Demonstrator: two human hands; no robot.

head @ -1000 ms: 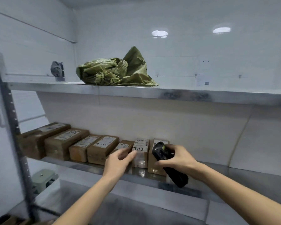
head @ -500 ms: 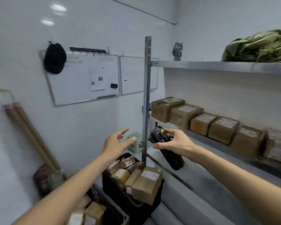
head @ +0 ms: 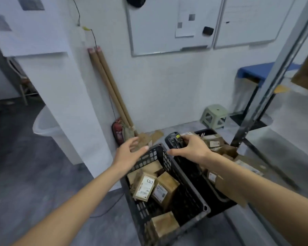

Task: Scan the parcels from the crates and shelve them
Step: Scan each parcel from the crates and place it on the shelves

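The parcels (head: 150, 188) lie jumbled in the near crate (head: 167, 167), more in the crate beyond it. Above the near crate's far rim the left hand (head: 130, 150) hovers spread and empty; the right hand (head: 190, 148) grips the scanner (head: 174, 142). A one-handed grab could slip on a tilted box.

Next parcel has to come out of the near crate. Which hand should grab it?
Probably the left hand: it is open, empty and hovers over the near crate's far rim, above the parcels. The right hand grips the scanner over the other crate.
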